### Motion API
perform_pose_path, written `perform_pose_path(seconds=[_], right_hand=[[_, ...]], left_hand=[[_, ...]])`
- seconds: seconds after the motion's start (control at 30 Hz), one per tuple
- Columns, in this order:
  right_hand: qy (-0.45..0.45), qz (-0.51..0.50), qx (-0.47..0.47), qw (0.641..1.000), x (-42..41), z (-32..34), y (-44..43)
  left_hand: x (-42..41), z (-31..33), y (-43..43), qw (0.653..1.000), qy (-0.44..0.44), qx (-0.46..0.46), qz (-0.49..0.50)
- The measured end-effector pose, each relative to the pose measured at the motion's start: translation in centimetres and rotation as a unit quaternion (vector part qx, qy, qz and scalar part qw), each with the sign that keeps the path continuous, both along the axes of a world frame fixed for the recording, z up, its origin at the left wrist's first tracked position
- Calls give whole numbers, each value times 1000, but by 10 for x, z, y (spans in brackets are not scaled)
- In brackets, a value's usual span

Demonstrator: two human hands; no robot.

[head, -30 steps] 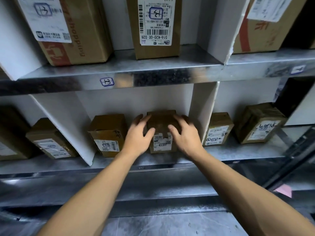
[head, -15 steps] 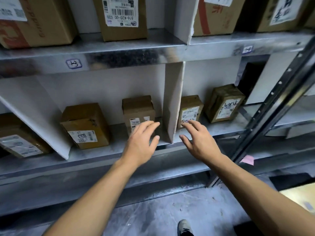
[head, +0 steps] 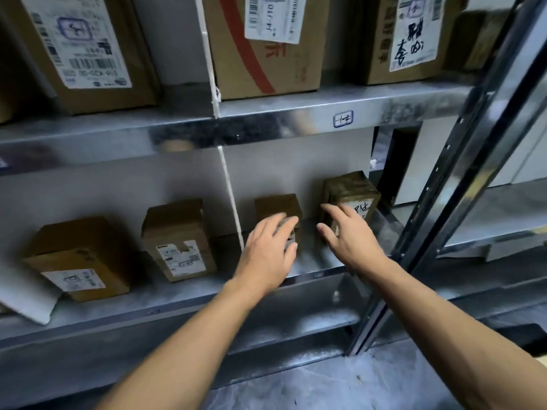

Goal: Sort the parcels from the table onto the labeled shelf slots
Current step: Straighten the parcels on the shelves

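Left hand (head: 266, 255), empty and slack, just before small parcel (head: 276, 205); right hand (head: 352, 238), empty too, just before taped parcel (head: 352, 187).

On the shelf edge (head: 266, 128) I see a small tag (head: 342, 118) with a blue-framed handwritten mark I cannot decipher. The upper right box (head: 374, 39) has a white label (head: 414, 34) bearing bold black handwritten characters. The upper left box (head: 142, 69) has a barcode label (head: 85, 45) with a blue boxed mark, its print blurred. Black scrawl on the lower parcel (head: 352, 190) sits partly behind my right fingers (head: 340, 213).
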State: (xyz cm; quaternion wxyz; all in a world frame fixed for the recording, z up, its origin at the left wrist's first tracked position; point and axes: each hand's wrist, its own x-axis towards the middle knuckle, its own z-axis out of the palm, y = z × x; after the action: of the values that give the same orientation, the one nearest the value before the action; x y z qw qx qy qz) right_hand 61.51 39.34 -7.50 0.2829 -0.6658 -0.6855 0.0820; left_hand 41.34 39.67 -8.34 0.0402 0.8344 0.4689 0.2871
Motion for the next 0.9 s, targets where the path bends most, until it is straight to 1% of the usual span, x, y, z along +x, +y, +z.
perform_pose_path(seconds=[0.13,0.2,0.27,0.37,0.53,0.7,0.8,0.9], right_hand=[[-9,27,-39,999,19,4,26],[-21,48,-57,997,20,9,37],[-25,77,-56,995,17,15,46],[-2,119,-34,992,11,18,60],[27,186,-56,981,4,1,76],[117,175,-107,972,-1,-13,91],[143,173,-138,965,-5,-18,93],[183,162,-131,961,-9,-28,92]], left_hand=[[20,0,21,991,60,-56,107],[25,1,33,983,64,-81,155],[26,1,41,978,55,-91,181],[27,-2,49,971,42,-112,209],[25,-14,60,965,-1,-137,225],[22,-24,69,951,-58,-173,250],[21,-24,67,951,-73,-179,241],[20,-24,66,947,-90,-179,251]])
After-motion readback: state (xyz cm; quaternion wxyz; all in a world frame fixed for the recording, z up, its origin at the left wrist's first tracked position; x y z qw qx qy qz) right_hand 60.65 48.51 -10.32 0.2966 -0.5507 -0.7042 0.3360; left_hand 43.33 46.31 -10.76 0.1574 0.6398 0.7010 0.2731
